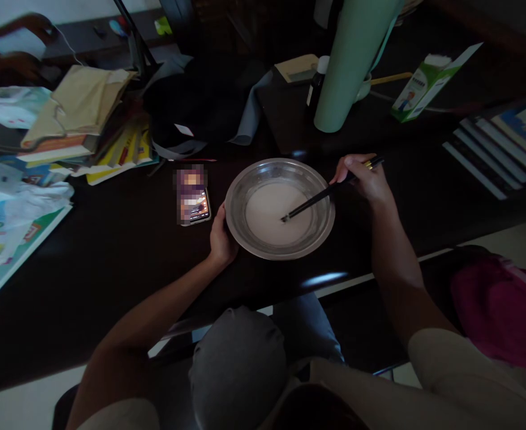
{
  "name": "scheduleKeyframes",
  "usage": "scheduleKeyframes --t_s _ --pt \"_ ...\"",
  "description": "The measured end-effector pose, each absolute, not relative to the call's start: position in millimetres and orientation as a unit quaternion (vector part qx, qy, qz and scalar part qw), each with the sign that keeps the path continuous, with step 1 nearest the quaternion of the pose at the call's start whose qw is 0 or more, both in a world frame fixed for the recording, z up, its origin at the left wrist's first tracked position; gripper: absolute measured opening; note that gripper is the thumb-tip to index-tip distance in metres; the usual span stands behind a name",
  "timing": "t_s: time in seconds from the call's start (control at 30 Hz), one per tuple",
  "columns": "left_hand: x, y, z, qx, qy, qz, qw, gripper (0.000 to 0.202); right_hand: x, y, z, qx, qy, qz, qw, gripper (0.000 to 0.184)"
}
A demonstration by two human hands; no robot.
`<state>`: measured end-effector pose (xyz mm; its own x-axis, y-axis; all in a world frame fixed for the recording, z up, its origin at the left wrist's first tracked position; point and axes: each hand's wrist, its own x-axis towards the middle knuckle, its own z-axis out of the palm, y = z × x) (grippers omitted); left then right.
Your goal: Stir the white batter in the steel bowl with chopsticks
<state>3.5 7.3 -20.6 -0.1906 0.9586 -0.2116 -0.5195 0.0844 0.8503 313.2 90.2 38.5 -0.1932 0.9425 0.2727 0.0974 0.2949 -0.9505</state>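
Note:
A wide metal bowl [233, 230] stands on the dark table with a milky white liquid [267, 212] in it. My left hand [222, 239] grips the bowl's left side, thumb near the rim and the other fingers mostly hidden beneath it. Between the fingers of my right hand [365, 178] is a pair of black chopsticks [311, 201] with gold-coloured bands near the upper end. They slant down to the left over the bowl's right rim, and their tips touch the liquid near its middle.
A lit phone [197, 206] lies left of the bowl. Piled books [123, 152] are at the left, with a black bag [200, 107] behind. A tall green bottle [352, 65], a small dark bottle [317, 83] and a green-white box [419, 86] stand behind; more books [491, 155] lie right.

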Motion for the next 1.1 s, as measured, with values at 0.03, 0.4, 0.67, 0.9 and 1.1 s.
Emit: scheduleKeyframes --t_s 0.03,0.4,0.67,0.9,1.1 --pt "3.4 7.2 -20.7 0.250 0.446 0.630 0.585 0.029 313.1 89.8 38.5 -0.402 -0.648 0.438 0.476 0.049" --pt "5.4 7.2 -17.4 0.249 0.450 0.632 0.580 0.027 313.6 90.2 38.7 -0.419 -0.636 0.444 0.471 0.047" --pt "7.1 6.6 -15.5 0.251 0.443 0.630 0.586 0.028 312.4 91.1 37.9 -0.414 -0.643 0.432 0.478 0.044" --pt "5.3 7.0 -18.0 0.253 0.454 0.629 0.578 0.028 312.6 90.8 35.8 -0.400 -0.670 0.460 0.424 0.043" --pt "4.5 6.8 -19.1 0.248 0.447 0.628 0.587 0.028 314.0 90.6 36.7 -0.413 -0.636 0.437 0.484 0.046"
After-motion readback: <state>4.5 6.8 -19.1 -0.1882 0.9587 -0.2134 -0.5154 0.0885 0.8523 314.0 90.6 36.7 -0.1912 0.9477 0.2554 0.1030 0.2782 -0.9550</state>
